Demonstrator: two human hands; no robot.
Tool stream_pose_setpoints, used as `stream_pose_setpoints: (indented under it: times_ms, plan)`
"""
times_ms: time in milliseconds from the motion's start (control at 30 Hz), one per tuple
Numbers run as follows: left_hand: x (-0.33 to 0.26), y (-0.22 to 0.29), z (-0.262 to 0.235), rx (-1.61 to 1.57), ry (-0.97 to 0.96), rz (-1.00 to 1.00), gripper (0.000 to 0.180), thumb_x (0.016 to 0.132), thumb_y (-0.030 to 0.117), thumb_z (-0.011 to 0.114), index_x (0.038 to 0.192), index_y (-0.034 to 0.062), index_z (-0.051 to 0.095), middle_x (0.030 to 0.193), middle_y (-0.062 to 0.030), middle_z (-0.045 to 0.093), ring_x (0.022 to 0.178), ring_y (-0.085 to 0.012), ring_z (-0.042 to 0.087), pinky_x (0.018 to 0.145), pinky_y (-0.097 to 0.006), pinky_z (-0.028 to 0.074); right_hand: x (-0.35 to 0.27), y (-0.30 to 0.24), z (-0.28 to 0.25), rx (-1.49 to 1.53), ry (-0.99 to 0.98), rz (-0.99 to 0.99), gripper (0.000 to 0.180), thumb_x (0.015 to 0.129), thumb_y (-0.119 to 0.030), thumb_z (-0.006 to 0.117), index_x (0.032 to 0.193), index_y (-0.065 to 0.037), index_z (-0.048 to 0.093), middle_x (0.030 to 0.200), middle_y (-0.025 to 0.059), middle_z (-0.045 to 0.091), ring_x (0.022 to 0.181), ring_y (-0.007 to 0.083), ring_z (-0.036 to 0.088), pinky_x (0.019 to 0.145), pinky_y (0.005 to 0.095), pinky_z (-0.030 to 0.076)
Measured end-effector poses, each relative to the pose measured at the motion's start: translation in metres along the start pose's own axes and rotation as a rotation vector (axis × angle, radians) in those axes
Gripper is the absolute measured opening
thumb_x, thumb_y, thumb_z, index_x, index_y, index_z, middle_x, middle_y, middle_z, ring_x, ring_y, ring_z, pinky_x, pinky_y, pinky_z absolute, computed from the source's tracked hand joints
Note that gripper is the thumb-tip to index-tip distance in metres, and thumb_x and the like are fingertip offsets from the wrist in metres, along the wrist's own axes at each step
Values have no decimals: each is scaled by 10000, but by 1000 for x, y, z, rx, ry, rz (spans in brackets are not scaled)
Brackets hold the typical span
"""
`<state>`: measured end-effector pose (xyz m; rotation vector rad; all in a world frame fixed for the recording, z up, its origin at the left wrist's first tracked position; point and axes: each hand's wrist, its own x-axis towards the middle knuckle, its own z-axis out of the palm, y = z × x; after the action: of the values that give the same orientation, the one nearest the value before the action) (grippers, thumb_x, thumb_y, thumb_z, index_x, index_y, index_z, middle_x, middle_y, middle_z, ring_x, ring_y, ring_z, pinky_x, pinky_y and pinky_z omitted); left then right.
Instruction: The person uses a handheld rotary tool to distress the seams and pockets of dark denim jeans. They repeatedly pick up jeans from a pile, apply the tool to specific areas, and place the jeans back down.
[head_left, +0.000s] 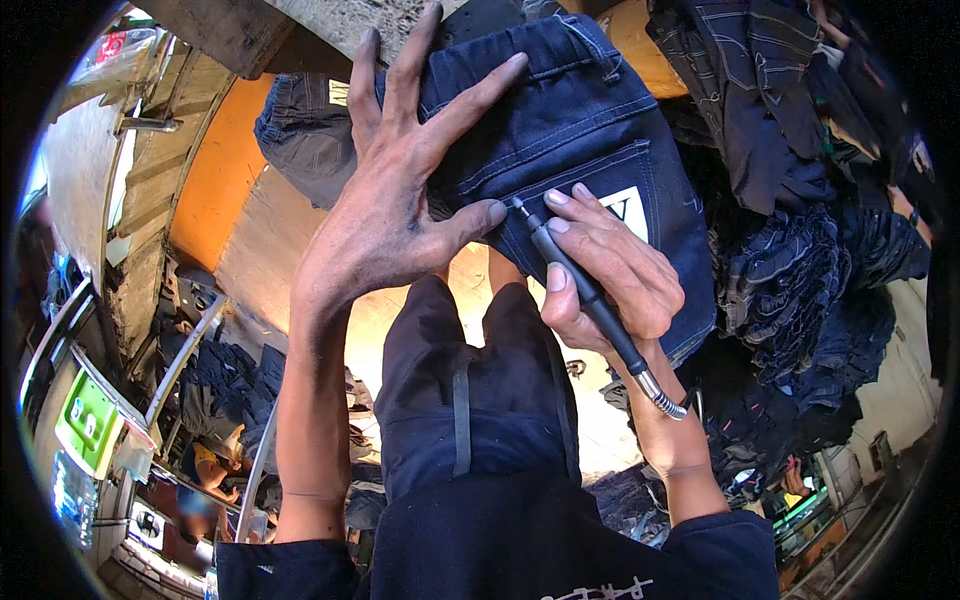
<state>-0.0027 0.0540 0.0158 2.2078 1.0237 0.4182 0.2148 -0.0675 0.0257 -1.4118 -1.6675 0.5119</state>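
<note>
Dark blue denim trousers lie spread in front of me, with an elastic-looking waistband at the top and a stitched back pocket. A white patch with dark marks is on the pocket, partly hidden by my fingers. My left hand rests open on the left part of the denim, fingers spread and thumb near the pocket's edge. My right hand grips a black pen-shaped handpiece with a metal tip and a spring at its rear end. Its tip is at the pocket's upper left corner, close to my left thumb.
Another dark garment with a yellow label lies behind my left hand. Piled dark denim fills the right side. An orange panel stands at the left. A green tray and another person are at the lower left.
</note>
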Motion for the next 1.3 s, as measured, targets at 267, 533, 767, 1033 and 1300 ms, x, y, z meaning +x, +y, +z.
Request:
stream_pose_setpoints:
  times_ms: [267,533,767,1033,1300]
  plan:
    - [-5,1,-1,4,13,-5,984,747,718,833,1620,376,535,1826,-181,105,1650,-512,-66,1321,-689,0,3,0,0,-7,-44,-4,225,833,-100,738,999,34,810,960,191,815,1035,364,817,1008,517,639]
    - [-8,3,0,3,13,-13,977,743,698,844,1615,381,540,1825,-176,114,1652,-507,-60,1321,-691,-3,1,2,-1,5,-47,22,245,841,-104,737,1031,36,803,1007,211,813,1046,373,813,1007,511,639]
    - [-8,4,1,3,8,-17,971,739,681,854,1610,385,545,1824,-172,122,1653,-503,-55,1322,-693,-5,-1,4,-2,-7,-32,20,256,844,-89,726,1049,52,788,1017,244,803,1045,389,810,1003,520,640]
    - [-6,7,1,7,12,-12,965,734,660,866,1605,390,550,1823,-166,131,1655,-498,-49,1322,-695,-8,1,8,-7,31,62,53,231,862,-66,701,1030,80,763,975,232,803,1002,401,815,980,536,647]
    - [-1,8,6,4,19,-18,959,730,640,877,1600,395,555,1823,-161,140,1657,-494,-44,1322,-697,-10,1,17,-16,-29,14,60,291,895,-138,677,1063,75,781,1039,284,795,1077,408,797,1024,565,613]
